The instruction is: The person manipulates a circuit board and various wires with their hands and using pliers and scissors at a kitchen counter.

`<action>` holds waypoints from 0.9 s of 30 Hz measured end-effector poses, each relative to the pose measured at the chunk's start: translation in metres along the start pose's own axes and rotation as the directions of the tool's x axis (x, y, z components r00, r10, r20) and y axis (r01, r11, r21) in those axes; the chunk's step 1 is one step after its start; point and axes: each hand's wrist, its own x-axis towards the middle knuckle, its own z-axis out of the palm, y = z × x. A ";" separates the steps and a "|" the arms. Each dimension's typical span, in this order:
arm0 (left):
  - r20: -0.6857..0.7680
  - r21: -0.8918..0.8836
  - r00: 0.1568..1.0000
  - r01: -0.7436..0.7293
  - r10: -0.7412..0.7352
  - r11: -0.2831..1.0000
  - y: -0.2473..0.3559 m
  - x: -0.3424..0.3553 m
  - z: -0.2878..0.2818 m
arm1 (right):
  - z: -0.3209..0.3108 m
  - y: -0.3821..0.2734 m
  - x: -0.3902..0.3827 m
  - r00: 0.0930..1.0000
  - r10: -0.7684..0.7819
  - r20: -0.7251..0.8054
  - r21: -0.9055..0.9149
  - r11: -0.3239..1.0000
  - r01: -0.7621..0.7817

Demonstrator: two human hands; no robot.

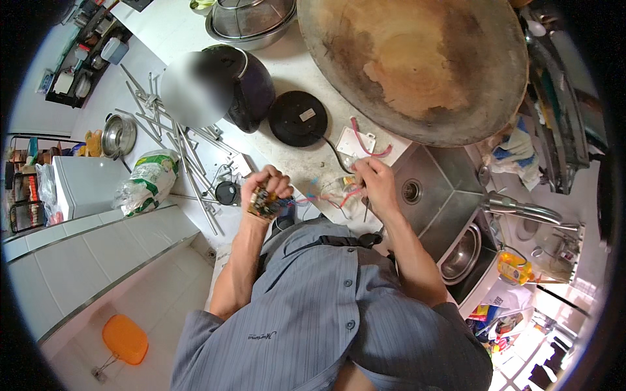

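Observation:
My left hand (268, 181) is closed around a small circuit board (262, 204) crowded with components, from which thin coloured wires (313, 197) run to the right. At the other end of these wires, my right hand (378, 182) pinches a red wire (353, 193) between thumb and fingers. A thin dark piece hangs below that hand; its kind is unclear. The black cord (336, 155) of a round black base (297, 118) runs up to the right fingertips. Just beyond them lies a white plate (355, 141) with a pinkish-red tube (380, 154).
A dark pot (257, 88) stands behind the base. The large round board (417, 72) fills the far counter. To the right are a steel sink (433, 179) and faucet (521, 207). Metal rods (186, 153), a small black disc (227, 193) and a plastic bag (153, 179) lie left.

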 end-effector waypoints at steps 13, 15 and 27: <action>0.172 -0.179 0.961 -0.184 0.215 0.966 0.007 0.029 -0.001 | -0.016 -0.023 0.041 0.795 -0.580 -0.176 -0.783 0.573 0.245; 0.131 -0.174 0.967 -0.195 0.218 0.965 0.001 0.026 0.001 | -0.002 -0.040 0.022 0.804 -0.591 -0.058 -0.720 0.583 0.377; 0.204 -0.014 0.969 -0.142 0.142 0.990 0.000 0.013 -0.002 | 0.071 -0.015 -0.013 0.704 -0.512 0.493 -0.426 0.563 0.708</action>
